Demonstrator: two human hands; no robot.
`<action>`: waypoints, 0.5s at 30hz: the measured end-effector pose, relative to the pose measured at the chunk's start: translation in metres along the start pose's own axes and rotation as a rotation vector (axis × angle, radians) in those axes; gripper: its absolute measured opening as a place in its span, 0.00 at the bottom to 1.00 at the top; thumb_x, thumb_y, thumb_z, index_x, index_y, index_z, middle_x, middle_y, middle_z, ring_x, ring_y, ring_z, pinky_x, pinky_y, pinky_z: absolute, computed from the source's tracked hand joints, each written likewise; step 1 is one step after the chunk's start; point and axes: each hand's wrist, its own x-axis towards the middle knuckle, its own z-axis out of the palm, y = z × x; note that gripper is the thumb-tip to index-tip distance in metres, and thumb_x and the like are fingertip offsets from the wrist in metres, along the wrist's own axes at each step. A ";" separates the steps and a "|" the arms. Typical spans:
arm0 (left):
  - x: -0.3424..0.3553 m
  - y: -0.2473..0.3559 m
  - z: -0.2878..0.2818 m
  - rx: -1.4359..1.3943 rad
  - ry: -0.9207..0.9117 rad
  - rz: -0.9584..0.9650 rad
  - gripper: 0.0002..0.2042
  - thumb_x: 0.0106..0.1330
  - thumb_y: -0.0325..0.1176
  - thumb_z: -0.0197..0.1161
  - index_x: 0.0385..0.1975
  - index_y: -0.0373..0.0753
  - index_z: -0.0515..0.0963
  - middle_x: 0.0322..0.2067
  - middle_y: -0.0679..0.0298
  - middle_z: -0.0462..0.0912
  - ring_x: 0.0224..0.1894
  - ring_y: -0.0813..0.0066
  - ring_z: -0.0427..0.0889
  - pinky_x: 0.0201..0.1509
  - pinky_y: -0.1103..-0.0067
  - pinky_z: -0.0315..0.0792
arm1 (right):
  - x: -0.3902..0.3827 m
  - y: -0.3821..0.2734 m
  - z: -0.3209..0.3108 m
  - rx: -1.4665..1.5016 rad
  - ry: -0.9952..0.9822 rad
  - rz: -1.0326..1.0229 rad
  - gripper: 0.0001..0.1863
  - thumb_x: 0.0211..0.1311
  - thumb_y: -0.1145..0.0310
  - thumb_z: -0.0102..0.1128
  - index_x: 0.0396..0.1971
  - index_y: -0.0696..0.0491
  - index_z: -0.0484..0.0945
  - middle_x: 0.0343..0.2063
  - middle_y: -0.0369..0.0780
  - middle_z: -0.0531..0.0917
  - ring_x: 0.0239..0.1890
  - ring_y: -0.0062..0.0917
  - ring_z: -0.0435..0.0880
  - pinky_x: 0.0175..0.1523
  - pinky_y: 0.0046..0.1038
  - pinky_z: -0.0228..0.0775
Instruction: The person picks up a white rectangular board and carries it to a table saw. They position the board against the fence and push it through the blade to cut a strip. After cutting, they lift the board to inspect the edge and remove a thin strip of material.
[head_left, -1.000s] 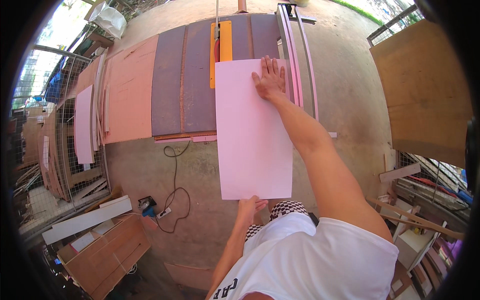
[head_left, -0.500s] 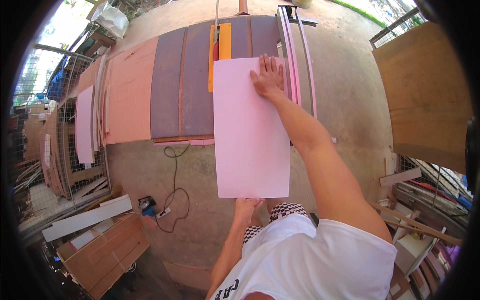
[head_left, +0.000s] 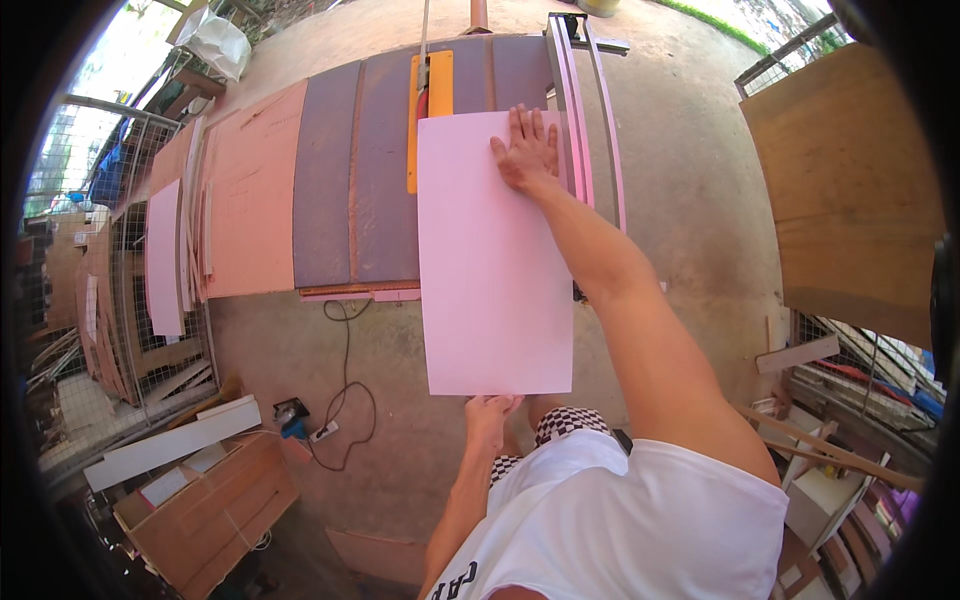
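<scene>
Pale pink board (head_left: pixel 490 275): from my remote seat I see its long axis run near to far, the far part over the dark tabletop (head_left: pixel 325 190), the near end jutting past the tabletop's near edge. My right hand (head_left: pixel 527 150) lies flat on it by the far right corner, fingers slightly spread, most of the board stretching nearer than those fingertips. My left hand (head_left: pixel 488 415) touches the near edge, the board directly beyond it; its fingers are partly hidden, so I cannot tell whether they pinch. The far left corner overlaps the yellow plate (head_left: pixel 440 90).
</scene>
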 end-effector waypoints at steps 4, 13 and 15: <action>0.003 0.002 0.005 -0.037 0.013 0.024 0.13 0.71 0.16 0.61 0.52 0.18 0.78 0.51 0.48 0.85 0.53 0.59 0.89 0.61 0.70 0.87 | 0.008 -0.001 -0.001 -0.004 0.028 0.000 0.44 0.81 0.38 0.37 0.87 0.48 0.46 0.88 0.38 0.45 0.89 0.36 0.35 0.88 0.48 0.23; 0.011 0.019 0.012 0.002 -0.001 0.020 0.13 0.69 0.16 0.62 0.51 0.18 0.79 0.49 0.49 0.86 0.51 0.61 0.89 0.60 0.72 0.87 | 0.026 0.000 -0.003 0.000 0.042 0.024 0.45 0.81 0.37 0.38 0.87 0.48 0.46 0.87 0.41 0.45 0.89 0.40 0.35 0.88 0.48 0.23; 0.012 0.023 0.014 0.008 -0.008 0.022 0.13 0.69 0.16 0.62 0.51 0.18 0.79 0.50 0.49 0.86 0.50 0.61 0.90 0.60 0.73 0.87 | 0.029 0.001 -0.003 -0.005 0.040 0.023 0.45 0.81 0.37 0.39 0.87 0.48 0.47 0.87 0.41 0.45 0.89 0.41 0.36 0.88 0.48 0.24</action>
